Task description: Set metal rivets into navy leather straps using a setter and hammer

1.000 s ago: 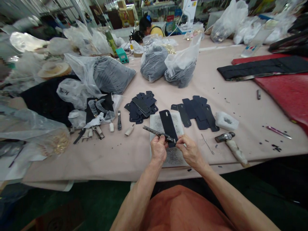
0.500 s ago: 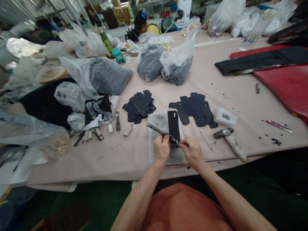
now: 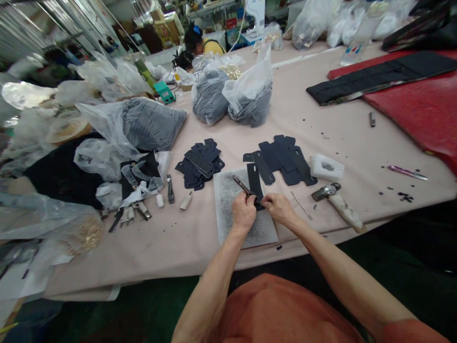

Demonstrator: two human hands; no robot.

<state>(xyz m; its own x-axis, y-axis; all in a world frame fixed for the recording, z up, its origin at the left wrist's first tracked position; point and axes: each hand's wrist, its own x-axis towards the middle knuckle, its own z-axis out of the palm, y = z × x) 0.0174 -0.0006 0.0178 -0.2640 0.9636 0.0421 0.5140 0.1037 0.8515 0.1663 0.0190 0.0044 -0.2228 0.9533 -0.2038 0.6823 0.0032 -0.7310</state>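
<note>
Left hand (image 3: 243, 213) is curled shut around a slim steel tool (image 3: 243, 185), pencil-style, with its tip poking in at the bottom end of a black leather strip (image 3: 254, 181). Right hand (image 3: 280, 208) is jammed up right beside it, fingers bunched down on that same end. Can't really tell if that's a proper pinch or just pressing.

Biggest change in the last second: the tool has swung from lying nearly flat across the strip to a much steeper angle, and the two hands have closed in tight together. The strip lies lengthwise on a speckled grey slab (image 3: 224, 200), near the front edge of the worktop (image 3: 117, 257). Just past it there's a spread of matching black cut pieces (image 3: 282, 157), with another pile (image 3: 198, 164) to the left. Off to the right are a small plastic tub (image 3: 326, 167), a thin steel awl (image 3: 302, 206) and a hammer with a wrapped handle (image 3: 339, 203).
</note>
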